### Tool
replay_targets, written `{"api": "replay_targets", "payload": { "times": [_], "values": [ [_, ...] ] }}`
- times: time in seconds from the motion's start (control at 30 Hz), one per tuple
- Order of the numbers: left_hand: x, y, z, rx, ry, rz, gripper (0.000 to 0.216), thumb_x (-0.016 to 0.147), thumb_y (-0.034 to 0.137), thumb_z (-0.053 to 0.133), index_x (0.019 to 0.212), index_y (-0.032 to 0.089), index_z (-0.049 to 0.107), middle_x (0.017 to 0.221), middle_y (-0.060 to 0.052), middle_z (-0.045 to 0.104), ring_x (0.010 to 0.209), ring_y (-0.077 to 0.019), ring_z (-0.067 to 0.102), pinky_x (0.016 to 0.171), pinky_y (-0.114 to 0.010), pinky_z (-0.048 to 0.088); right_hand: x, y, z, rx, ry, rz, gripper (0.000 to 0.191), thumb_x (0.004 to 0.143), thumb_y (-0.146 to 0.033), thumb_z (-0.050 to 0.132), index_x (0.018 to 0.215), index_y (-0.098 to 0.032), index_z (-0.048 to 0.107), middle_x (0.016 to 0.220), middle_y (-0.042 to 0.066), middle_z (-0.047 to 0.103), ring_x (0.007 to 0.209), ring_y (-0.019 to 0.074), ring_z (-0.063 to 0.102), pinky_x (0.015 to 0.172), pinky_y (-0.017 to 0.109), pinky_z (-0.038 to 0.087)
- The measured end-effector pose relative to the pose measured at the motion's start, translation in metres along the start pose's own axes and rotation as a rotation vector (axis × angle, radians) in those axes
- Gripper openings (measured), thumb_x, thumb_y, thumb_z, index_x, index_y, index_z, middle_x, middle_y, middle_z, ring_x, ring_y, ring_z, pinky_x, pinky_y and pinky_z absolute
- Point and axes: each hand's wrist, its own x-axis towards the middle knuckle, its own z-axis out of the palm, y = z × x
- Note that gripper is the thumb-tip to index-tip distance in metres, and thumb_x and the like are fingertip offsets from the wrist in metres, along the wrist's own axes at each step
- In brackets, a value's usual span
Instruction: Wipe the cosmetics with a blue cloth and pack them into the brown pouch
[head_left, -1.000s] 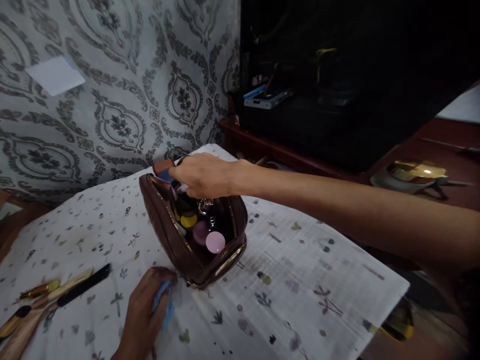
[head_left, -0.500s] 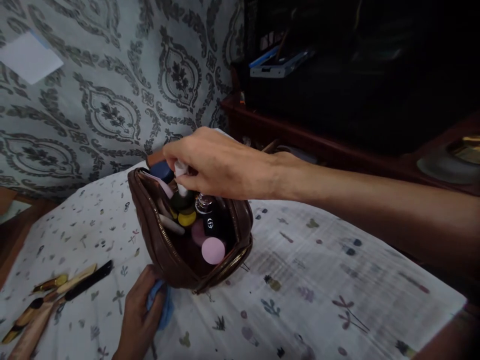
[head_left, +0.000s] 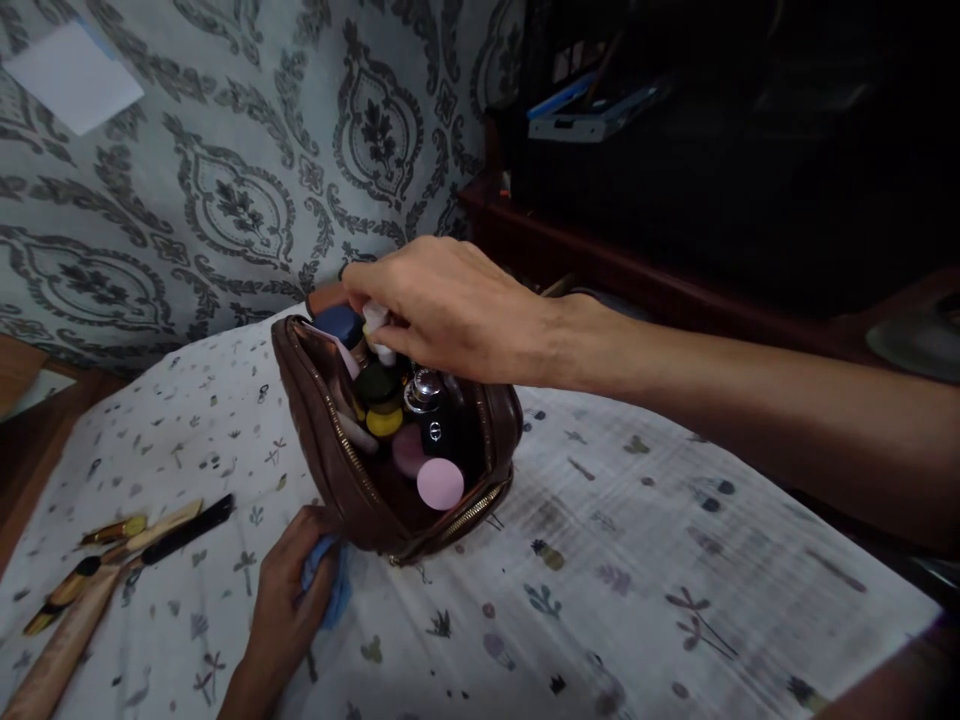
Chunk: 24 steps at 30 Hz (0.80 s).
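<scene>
A brown zippered toiletry bag (head_left: pixel 322 430) stands unzipped on the patterned cloth. My right hand (head_left: pixel 457 310) reaches over its far side, fingers closed around a small white container (head_left: pixel 381 340) whose lower end is inside the bag's mouth. Beside it in the bag are a blue lid (head_left: pixel 337 322), a yellow-banded jar (head_left: pixel 385 420), a black bottle with a silver cap (head_left: pixel 436 420) and a pink round lid (head_left: pixel 440 484). At the bag's near left corner, my left hand (head_left: pixel 289 580) is closed on a crumpled blue cloth (head_left: pixel 336 590); its fingertips are partly hidden.
Several brushes (head_left: pixel 187 530) and a small gold-capped vial (head_left: pixel 112 531) lie on the cloth at left. Patterned fabric (head_left: pixel 240 200) rises behind the table. A dark red wooden ledge (head_left: pixel 570 240) and a blue-and-grey case (head_left: pixel 592 115) are at the back right.
The view has shifted slightly, so the bag appears a bit higher and farther right. Both hands keep their holds, the right one still at the bag's mouth.
</scene>
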Motion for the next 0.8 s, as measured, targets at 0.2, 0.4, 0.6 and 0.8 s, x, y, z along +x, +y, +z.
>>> {"api": "replay_targets", "payload": {
  "times": [0.2,0.4,0.6,0.8],
  "values": [
    [-0.002,-0.003,0.001,-0.034,-0.005,-0.008,0.026,0.092,0.016,0.048,0.108,0.024,0.067,0.1,-0.004,0.071,0.092,-0.02,0.069,0.078,-0.029,0.056,-0.005,-0.013,-0.011,0.196,0.006,-0.02,0.007,0.086,-0.014,0.061,0.092,-0.017,0.063,0.078,-0.002,0.062,0.071,0.0106,0.051,0.062,0.025,0.029],
    [-0.001,-0.002,0.002,-0.068,-0.005,-0.004,0.024,0.09,0.014,0.048,0.102,0.025,0.065,0.096,-0.002,0.071,0.09,-0.0181,0.068,0.078,-0.028,0.056,-0.014,-0.032,0.007,0.342,-0.167,-0.089,0.013,0.08,-0.004,0.057,0.085,-0.015,0.061,0.071,-0.002,0.056,0.067,0.01,0.047,0.062,0.026,0.029],
    [0.0,0.001,0.001,-0.065,0.012,-0.037,0.02,0.091,0.018,0.048,0.099,0.023,0.066,0.095,-0.005,0.071,0.091,-0.0198,0.068,0.079,-0.03,0.056,-0.005,-0.038,0.024,0.326,-0.245,-0.064,0.013,0.077,-0.004,0.058,0.084,-0.014,0.061,0.074,0.001,0.059,0.065,0.0115,0.048,0.059,0.026,0.03],
    [-0.002,0.001,0.001,-0.107,-0.024,-0.093,0.021,0.092,0.019,0.047,0.099,0.022,0.066,0.096,-0.006,0.07,0.089,-0.0196,0.067,0.078,-0.031,0.055,0.0,-0.042,0.031,0.309,-0.369,0.044,0.028,0.072,0.002,0.055,0.093,-0.014,0.064,0.088,0.006,0.066,0.072,0.0144,0.059,0.06,0.024,0.038]
  ]
}}
